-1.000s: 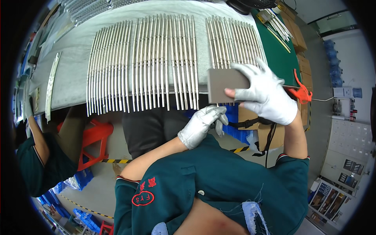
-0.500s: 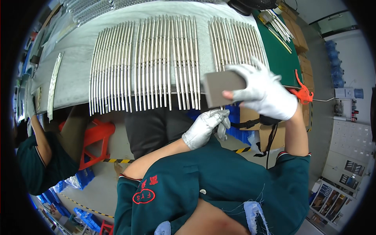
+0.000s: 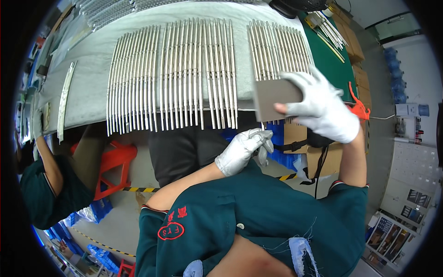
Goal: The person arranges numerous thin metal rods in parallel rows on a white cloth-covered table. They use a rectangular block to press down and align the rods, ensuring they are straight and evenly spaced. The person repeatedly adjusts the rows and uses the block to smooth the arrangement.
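The right hand (image 3: 325,108) grasps a grey-brown block (image 3: 274,99) right of centre, hiding parts of the metal rods (image 3: 279,51) behind. The left hand (image 3: 241,151), just below centre, is curled; whether it pinches a rod, I cannot tell. The top edge crops a black object (image 3: 300,5).

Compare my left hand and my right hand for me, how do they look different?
Your left hand wears a silvery-grey glove; your right hand wears a whiter one. Your right hand grips a flat grey block; your left hand is curled, and what it pinches, if anything, is unclear. Your right hand shows a bare digit tip; your left hand shows none. Both are gloved.
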The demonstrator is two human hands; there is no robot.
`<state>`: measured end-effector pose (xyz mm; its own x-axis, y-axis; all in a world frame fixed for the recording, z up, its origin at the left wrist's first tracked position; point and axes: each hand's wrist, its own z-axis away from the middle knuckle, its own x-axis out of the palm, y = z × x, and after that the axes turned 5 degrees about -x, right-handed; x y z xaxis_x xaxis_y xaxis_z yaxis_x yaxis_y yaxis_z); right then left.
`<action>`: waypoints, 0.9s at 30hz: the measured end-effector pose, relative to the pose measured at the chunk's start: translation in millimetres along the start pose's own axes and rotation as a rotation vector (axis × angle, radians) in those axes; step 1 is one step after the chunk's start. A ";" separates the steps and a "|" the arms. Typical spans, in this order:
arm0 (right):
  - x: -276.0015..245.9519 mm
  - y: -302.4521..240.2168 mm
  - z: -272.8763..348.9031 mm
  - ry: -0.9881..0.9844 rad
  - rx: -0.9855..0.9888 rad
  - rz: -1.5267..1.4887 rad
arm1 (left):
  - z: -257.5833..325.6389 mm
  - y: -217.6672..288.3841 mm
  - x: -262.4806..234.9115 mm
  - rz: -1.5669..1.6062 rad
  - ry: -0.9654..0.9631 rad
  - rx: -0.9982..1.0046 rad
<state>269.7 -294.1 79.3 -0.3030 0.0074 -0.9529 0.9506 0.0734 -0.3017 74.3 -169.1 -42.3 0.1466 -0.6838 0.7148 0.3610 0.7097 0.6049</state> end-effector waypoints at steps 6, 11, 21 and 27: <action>7.9 -1.7 -13.1 -0.050 -0.038 0.086 | 2.9 1.3 2.9 -0.001 0.125 -0.051; 16.7 -17.7 -21.7 -0.035 -0.081 0.048 | 0.8 -3.6 -2.6 -0.060 0.085 -0.030; -4.7 0.1 1.4 -0.028 0.002 0.041 | 2.8 4.3 1.7 -0.034 0.167 -0.068; 7.8 -11.1 -17.2 -0.077 -0.082 0.013 | 3.1 -3.9 -10.0 0.043 0.056 -0.013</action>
<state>255.6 -277.6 75.7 -0.2815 -0.0680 -0.9572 0.9447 0.1552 -0.2888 68.5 -164.5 -50.7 0.2132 -0.6615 0.7190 0.3654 0.7365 0.5692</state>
